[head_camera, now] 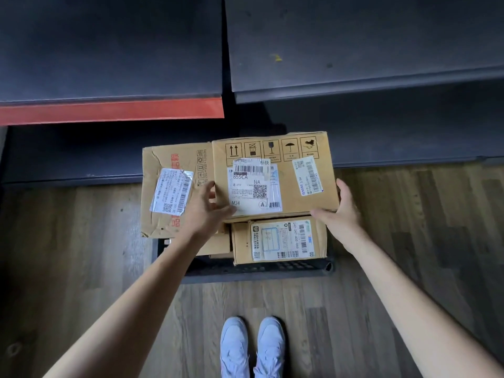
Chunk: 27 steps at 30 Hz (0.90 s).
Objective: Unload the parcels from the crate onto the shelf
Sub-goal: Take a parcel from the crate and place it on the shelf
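At the top parcel (275, 173) edges (crate (256, 270) below), both hands: left hand (203, 211), right hand (344, 207)

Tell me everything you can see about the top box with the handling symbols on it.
The top box is plain brown cardboard, lying flat on the other parcels in the black crate. A row of printed handling symbols runs along its far edge. It carries a large white shipping label with barcode, QR code and "855CA", plus a smaller tilted label on the right. The left hand grips its near left corner; the right hand grips its right near corner.
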{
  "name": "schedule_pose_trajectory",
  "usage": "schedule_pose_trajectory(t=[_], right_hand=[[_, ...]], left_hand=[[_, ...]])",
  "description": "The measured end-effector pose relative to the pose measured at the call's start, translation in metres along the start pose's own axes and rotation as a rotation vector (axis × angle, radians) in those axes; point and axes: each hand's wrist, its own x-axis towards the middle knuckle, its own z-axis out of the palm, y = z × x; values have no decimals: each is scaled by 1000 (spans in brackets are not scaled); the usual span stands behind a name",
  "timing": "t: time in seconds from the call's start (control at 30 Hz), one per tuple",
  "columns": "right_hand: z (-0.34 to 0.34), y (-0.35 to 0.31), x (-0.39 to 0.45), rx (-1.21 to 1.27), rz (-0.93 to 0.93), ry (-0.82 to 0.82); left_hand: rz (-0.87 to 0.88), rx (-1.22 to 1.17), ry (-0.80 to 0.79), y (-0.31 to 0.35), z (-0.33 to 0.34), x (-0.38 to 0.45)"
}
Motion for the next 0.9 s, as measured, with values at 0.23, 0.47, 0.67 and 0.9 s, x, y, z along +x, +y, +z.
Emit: schedule_pose_trajectory(t=[0.23,0.47,0.67,0.9], right_hand=[[2,1,12,37,3,30],[-2,5,7,54,-27,16],[-14,-3,-2,90,-67,14],[-26,-23,-27,95,-157,12]], left_hand=[[-7,89,-6,2,3,3],[80,15,31,-2,6,-4],[97,-126,-16,14,3,-12],[165,-226,-55,35,-9,-34]])
